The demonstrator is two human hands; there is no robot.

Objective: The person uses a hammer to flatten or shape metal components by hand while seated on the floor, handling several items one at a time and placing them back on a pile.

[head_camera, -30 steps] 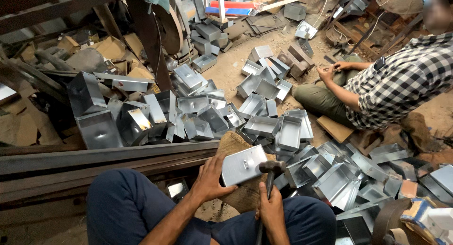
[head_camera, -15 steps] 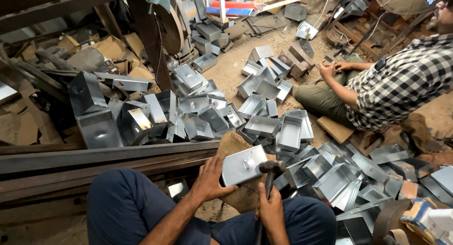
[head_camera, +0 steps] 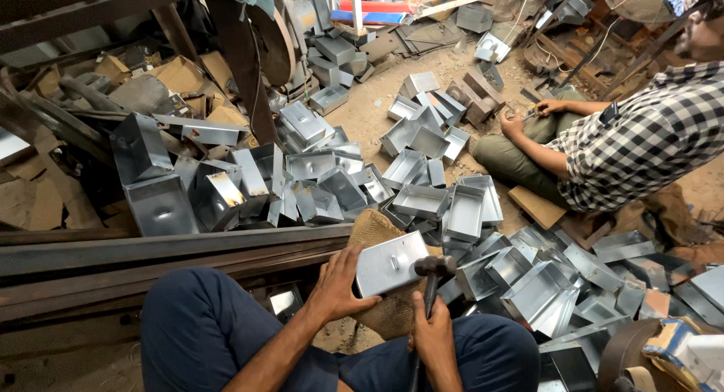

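- We're seated on a dusty workshop floor, knees up in dark blue trousers.
- Our left hand lies spread against the left edge of a flat grey metal lid, fingers pressing it down.
- The lid rests tilted on a burlap pad, right between our knees.
- Our right hand is wrapped tight round the handle of a hammer, its dark head touching the lid's right edge.
- A rusty steel beam runs across just beyond our knees.
- Grey metal trays lie heaped across the floor ahead and to our right.
- Another person in a checked shirt sits on the floor at the right, hands together over something small.
- Cardboard scraps pile up at the far left.
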